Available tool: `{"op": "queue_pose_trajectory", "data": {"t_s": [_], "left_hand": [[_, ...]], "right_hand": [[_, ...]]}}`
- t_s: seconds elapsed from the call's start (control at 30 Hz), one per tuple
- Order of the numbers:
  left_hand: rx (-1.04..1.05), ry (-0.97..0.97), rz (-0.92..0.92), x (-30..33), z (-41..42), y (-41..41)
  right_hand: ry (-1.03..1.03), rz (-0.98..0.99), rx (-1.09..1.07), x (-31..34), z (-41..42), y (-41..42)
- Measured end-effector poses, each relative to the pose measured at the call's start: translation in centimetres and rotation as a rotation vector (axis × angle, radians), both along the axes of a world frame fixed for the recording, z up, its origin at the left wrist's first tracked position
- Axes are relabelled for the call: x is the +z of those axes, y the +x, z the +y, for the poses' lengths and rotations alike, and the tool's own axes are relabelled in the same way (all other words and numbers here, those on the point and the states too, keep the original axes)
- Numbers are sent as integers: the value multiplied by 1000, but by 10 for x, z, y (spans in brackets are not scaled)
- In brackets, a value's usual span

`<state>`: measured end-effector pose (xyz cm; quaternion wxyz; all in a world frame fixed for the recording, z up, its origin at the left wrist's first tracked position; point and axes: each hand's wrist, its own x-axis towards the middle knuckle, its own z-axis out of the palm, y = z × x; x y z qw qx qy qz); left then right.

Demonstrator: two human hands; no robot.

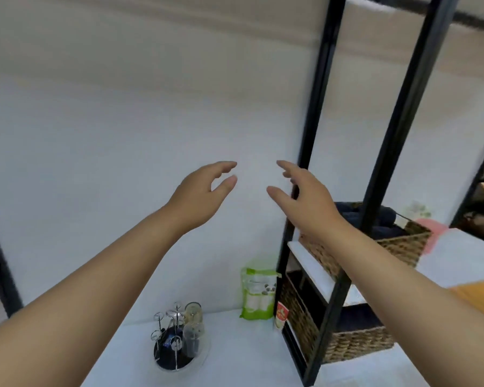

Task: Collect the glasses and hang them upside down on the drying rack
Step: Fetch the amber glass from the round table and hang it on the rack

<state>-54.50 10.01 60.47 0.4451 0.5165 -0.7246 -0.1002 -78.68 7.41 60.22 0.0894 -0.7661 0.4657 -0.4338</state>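
Observation:
Both arms are stretched forward and raised in front of a pale wall. My left hand (204, 191) and my right hand (302, 196) are open, fingers apart, holding nothing, a short gap between them. Far below them the drying rack (176, 356) stands on the white table: a round dark base with several thin metal prongs ending in loops. Two clear glasses hang upside down on its right side, one in front (192, 339) and one behind (193, 312). The other prongs are bare.
A green packet (257, 294) leans against the wall on the table. A black metal shelf frame (322, 275) stands at right with wicker baskets (358, 347) on its levels and a small red-and-white pack (280, 317) at its foot. A black post (0, 275) is at left.

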Motion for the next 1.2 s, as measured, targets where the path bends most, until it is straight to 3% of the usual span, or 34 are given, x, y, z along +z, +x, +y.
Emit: {"op": "queue_pose_trajectory", "data": {"t_s": [0.17, 0.3, 0.47, 0.8, 1.2], "left_hand": [[-180, -76, 9, 83, 8, -80], [-366, -125, 30, 109, 21, -163], [-625, -123, 29, 109, 44, -301], [-1069, -95, 96, 105, 125, -592], [-1464, -73, 141, 123, 233, -890]], "right_hand": [[-78, -65, -137, 60, 45, -82], [-93, -113, -259, 81, 85, -157], [-99, -206, -481, 88, 153, -281], [-124, -200, -943, 85, 325, -519], [-224, -193, -1332, 108, 492, -707]]}}
